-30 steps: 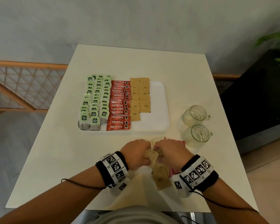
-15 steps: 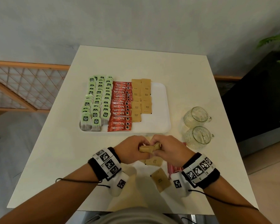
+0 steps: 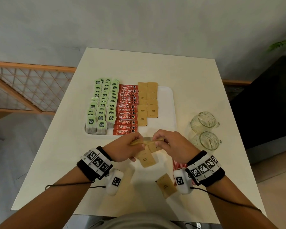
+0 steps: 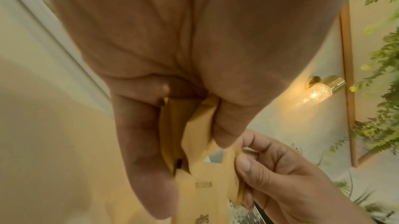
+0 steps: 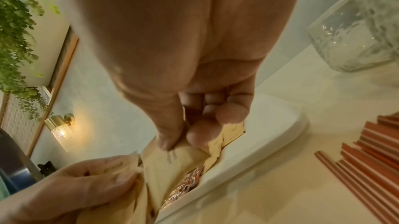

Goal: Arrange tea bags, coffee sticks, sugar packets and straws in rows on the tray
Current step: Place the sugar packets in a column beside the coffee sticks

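A small stack of brown sugar packets (image 3: 146, 151) is held just above the table, near the tray (image 3: 165, 113), pinched between curled fingers of the left hand (image 3: 122, 148) and the right hand (image 3: 175, 144) (knuckles upward, wrists raised).

Over the last second both hands have lifted off the worktop (image 3: 56, 154) and gone forward to just short of the tray (image 3: 170, 113), near its front rim. The left hand (image 3: 122, 148) and right hand (image 3: 173, 144) now hold the sugar packets (image 3: 145, 158) raised and fanned between them, one hanging down, where a second ago the packets lay bunched low under the hands. One packet (image 3: 166, 185) has been left lying on the worktop, well back from the tray beside the right wrist. More of the straws (image 3: 178, 164) shows behind the right hand.
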A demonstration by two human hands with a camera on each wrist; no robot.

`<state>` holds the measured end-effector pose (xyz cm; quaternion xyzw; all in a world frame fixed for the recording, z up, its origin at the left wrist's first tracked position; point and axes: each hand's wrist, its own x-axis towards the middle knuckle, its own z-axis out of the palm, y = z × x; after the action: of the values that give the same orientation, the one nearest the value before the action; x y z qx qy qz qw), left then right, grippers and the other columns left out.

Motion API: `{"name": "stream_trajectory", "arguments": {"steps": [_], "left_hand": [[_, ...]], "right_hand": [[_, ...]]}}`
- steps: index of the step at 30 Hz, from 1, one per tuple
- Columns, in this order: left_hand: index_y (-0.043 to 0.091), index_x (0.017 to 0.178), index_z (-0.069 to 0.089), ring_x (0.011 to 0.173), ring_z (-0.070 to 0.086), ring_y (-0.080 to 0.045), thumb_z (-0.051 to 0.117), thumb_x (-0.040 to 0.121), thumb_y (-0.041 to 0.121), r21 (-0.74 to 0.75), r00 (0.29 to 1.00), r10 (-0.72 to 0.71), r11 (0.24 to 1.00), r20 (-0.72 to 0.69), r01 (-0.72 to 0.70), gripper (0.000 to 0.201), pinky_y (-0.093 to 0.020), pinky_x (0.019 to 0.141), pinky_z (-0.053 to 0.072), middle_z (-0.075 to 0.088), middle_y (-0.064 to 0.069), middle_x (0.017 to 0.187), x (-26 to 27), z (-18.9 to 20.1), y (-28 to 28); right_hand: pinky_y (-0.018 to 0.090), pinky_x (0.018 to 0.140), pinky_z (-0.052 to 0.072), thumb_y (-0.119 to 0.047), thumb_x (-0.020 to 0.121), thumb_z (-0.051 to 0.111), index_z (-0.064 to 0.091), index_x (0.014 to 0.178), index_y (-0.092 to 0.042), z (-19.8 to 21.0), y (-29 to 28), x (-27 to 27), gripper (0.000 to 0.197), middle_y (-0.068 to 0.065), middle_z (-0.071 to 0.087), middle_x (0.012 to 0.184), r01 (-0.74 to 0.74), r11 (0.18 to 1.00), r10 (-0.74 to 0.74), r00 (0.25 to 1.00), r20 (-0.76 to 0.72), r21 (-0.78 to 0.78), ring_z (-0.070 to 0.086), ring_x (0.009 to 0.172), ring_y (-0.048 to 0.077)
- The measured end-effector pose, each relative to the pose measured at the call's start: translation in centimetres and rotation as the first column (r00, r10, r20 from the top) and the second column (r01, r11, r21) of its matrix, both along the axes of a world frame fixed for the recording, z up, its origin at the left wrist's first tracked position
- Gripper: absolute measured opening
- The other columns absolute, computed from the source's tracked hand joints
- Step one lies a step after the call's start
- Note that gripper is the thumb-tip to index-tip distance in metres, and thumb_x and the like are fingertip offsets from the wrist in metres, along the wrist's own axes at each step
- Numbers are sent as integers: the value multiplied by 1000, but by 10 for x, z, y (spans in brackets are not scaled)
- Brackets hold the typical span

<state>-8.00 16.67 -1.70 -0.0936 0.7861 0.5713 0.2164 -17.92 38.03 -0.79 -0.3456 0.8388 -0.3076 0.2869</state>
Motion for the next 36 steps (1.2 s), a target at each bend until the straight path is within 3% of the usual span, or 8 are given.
{"name": "stream_trajectory", "arguments": {"steps": [9, 17, 20, 24, 27, 29, 32, 36], "left_hand": [[19, 115, 56, 97, 69, -32, 48, 103, 12, 60, 997, 81, 995, 11, -81, 17, -38, 70, 57, 71, -7, 104, 1, 7, -16], [15, 117, 61, 84, 70, -22, 61, 99, 20, 117, 994, 61, 992, -89, -50, 18, -33, 63, 57, 70, -11, 103, -1, 13, -13], [11, 114, 61, 81, 70, -23, 65, 96, 11, 138, 988, 118, 985, -99, -103, 18, -33, 59, 56, 71, -10, 98, -2, 12, -14], [8, 113, 60, 80, 70, -21, 65, 95, 8, 203, 976, 187, 966, -111, -161, 19, -31, 59, 54, 71, -8, 95, -2, 12, -17], [12, 108, 63, 81, 69, -23, 65, 95, 6, 266, 961, 246, 942, -124, -207, 14, -30, 58, 54, 71, -8, 94, -2, 13, -19], [12, 107, 63, 81, 69, -24, 65, 95, 5, 285, 955, 268, 932, -124, -224, 14, -31, 59, 55, 71, -9, 95, -3, 13, -20], [10, 111, 63, 83, 71, -24, 65, 95, 7, 236, 964, 232, 951, -127, -198, 17, -32, 61, 56, 73, -9, 98, -3, 12, -20], [10, 112, 62, 82, 72, -22, 66, 95, 14, 158, 970, 198, 972, -139, -176, 18, -33, 62, 57, 74, -9, 98, -2, 9, -19]], "right_hand": [[26, 77, 47, -27, 100, 61, 71, 105, -32, 3, -17, -3, 13, -10, 68, 86, -42, 998, 41, 999, -28, -48, 59, 82, 5], [17, 60, 47, -25, 102, 59, 63, 119, -29, 17, -37, 2, 18, -19, 65, 70, -26, 995, 32, 998, 54, -98, 62, 58, 5], [27, 66, 50, -23, 100, 62, 56, 129, -31, 16, -40, 0, 31, -5, 59, 88, -11, 986, 16, 999, 28, -166, 58, 66, 11], [14, 74, 47, -19, 96, 69, 51, 138, -32, 10, -37, -3, 48, -11, 56, 105, 82, 964, -76, 997, 33, -252, 55, 73, 2], [23, 74, 52, -29, 95, 70, 60, 128, -31, 3, -35, -3, 35, -12, 62, 96, 174, 943, -153, 984, 94, -285, 57, 74, 5], [35, 69, 51, -33, 97, 67, 68, 104, -24, 0, -35, -2, 12, -2, 64, 81, 212, 929, -175, 974, 144, -302, 56, 70, 17], [49, 72, 52, -38, 100, 58, 61, 84, -8, -4, -36, 2, 34, 9, 67, 77, 220, 932, -174, 969, 178, -288, 61, 75, 34], [34, 69, 49, -24, 103, 53, 63, 81, -9, -5, -37, 7, 28, 0, 65, 73, 197, 950, -152, 970, 190, -244, 60, 69, 19]]}}
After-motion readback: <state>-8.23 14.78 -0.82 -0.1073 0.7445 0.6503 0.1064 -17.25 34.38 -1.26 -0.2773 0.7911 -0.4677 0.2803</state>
